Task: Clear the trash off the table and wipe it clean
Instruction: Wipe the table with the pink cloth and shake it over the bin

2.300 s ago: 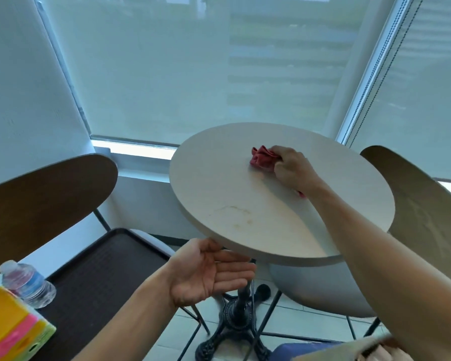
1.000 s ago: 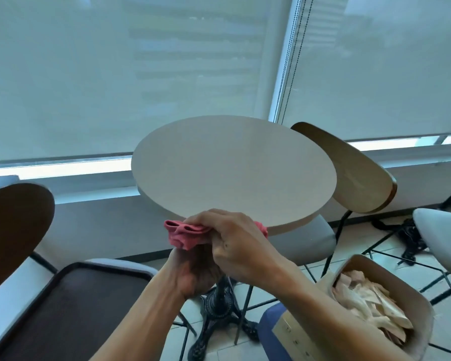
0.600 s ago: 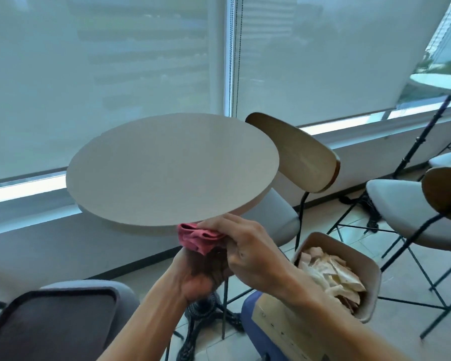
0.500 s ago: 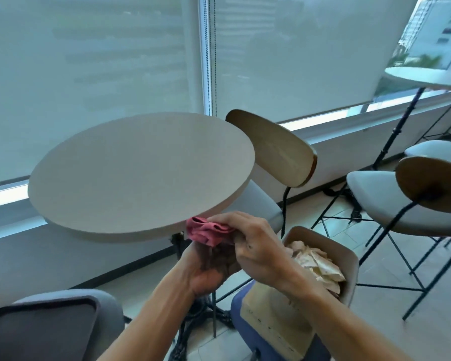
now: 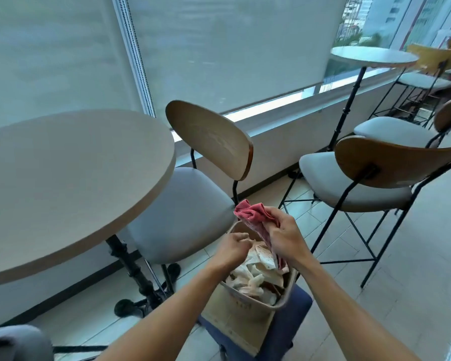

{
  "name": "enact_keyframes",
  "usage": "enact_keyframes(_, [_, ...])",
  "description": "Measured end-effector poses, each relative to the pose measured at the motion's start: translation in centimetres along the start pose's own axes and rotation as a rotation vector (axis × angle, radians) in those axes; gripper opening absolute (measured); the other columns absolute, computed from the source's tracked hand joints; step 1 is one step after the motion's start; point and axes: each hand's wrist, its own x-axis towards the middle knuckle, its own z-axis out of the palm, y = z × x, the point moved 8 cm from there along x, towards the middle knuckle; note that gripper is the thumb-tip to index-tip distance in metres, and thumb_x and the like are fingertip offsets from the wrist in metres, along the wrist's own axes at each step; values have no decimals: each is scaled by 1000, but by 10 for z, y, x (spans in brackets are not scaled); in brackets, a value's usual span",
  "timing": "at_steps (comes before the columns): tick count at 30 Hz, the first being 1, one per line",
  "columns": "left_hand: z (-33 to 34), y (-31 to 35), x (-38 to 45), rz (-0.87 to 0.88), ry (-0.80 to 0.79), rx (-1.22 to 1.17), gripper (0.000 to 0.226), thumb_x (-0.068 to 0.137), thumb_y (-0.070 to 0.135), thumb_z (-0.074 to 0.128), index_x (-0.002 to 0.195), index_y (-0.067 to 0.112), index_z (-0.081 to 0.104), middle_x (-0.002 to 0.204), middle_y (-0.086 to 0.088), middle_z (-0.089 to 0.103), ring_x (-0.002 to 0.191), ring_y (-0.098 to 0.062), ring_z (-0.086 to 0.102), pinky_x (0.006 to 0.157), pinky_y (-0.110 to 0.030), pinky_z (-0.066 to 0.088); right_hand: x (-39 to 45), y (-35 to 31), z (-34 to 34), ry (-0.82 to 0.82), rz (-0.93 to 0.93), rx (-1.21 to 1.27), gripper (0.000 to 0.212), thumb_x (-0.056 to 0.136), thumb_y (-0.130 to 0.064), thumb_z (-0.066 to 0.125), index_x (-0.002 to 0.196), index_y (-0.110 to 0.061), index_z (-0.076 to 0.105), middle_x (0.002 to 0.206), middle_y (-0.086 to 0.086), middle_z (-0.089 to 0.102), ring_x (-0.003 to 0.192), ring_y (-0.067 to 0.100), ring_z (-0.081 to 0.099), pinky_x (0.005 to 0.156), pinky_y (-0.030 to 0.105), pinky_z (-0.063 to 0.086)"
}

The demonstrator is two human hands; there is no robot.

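We note the round tabletop (image 5: 71, 178) bare at left, the paper-filled bin (image 5: 248, 308) on a blue stool (image 5: 284, 332) below both hands so debris falls inside, the right hand (image 5: 284, 238) gripping the red cloth (image 5: 253, 217) above it, and the left hand (image 5: 232, 247) loosely closed, its contents hidden.

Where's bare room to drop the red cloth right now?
The round table top is bare edge to edge. The grey seat beside it is bare too. It is crowded over the bin, full of paper, with the left hand and right hand above.
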Motion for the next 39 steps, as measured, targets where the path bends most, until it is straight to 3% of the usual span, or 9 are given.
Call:
enact_keyframes(4, [4, 18, 3, 42, 46, 5, 29, 99, 31, 49, 91, 16, 73, 69, 8, 63, 59, -7, 51, 62, -25, 40, 7, 21, -15, 28, 54, 3, 29, 99, 5, 43, 118, -6, 63, 99, 1, 68, 85, -3, 67, 72, 13, 51])
enact_keyframes(10, [-14, 24, 13, -21, 238, -53, 68, 91, 61, 27, 90, 10, 72, 101, -9, 71, 92, -25, 64, 96, -42, 48, 17, 56, -23, 20, 102, -142, 25, 100, -18, 49, 111, -30, 68, 99, -4, 72, 97, 17, 67, 89, 44, 55])
enact_keyframes(15, [-10, 29, 21, -140, 40, -167, 62, 91, 64, 45, 93, 10, 75, 84, -7, 75, 81, -22, 69, 77, -35, 52, -3, 44, -6, 27, -83, -314, 34, 98, -4, 51, 113, -33, 60, 100, -20, 64, 92, -23, 55, 82, 0, 42])
enact_keyframes(18, [-9, 30, 26, -70, 50, -90, 31, 91, 41, 62, 95, 13, 75, 81, -6, 75, 72, -15, 69, 75, -34, 53, -9, 52, 3, 8, -202, -397, 44, 97, -7, 54, 132, -33, 53, 133, -17, 51, 122, -18, 43, 102, 9, 39])
enact_keyframes(22, [-19, 34, 30, 88, 152, 126, 13, 90, 23, 63, 91, 21, 76, 80, -3, 74, 71, -14, 70, 73, -31, 58, -10, 71, 4, -137, -158, -421, 44, 91, -22, 67, 133, -30, 58, 143, -23, 41, 140, -7, 24, 116, 22, 22])
enact_keyframes(26, [-19, 58, 21, 246, 116, 420, 18, 94, 22, 60, 103, 27, 75, 91, 5, 73, 81, -9, 69, 78, -27, 59, 0, 72, -25, -64, -55, -205, 53, 77, -29, 74, 128, -34, 60, 127, -12, 63, 120, 5, 58, 100, 38, 52])
enact_keyframes(29, [-17, 77, 13, 350, 109, 562, 22, 95, 20, 59, 112, 26, 72, 96, 9, 60, 93, -11, 57, 88, -28, 51, 15, 68, -24, -159, 43, -110, 68, 75, -28, 75, 135, -43, 46, 129, -3, 63, 116, 10, 63, 97, 37, 53])
enact_keyframes(33, [-15, 93, 3, 448, 126, 626, 25, 95, 23, 59, 116, 31, 70, 91, 10, 45, 89, -13, 49, 84, -30, 47, 23, 46, -11, -231, 7, 8, 42, 85, 7, 67, 123, -11, 59, 107, 6, 68, 99, 10, 68, 83, 22, 54])
enact_keyframes(39, [-21, 99, -9, 484, 198, 608, 24, 95, 23, 58, 115, 31, 71, 87, 18, 44, 88, -9, 49, 81, -34, 50, 11, 71, -5, -175, 85, -14, 19, 89, -1, 66, 85, -20, 67, 67, -14, 71, 62, -1, 66, 61, 16, 50])
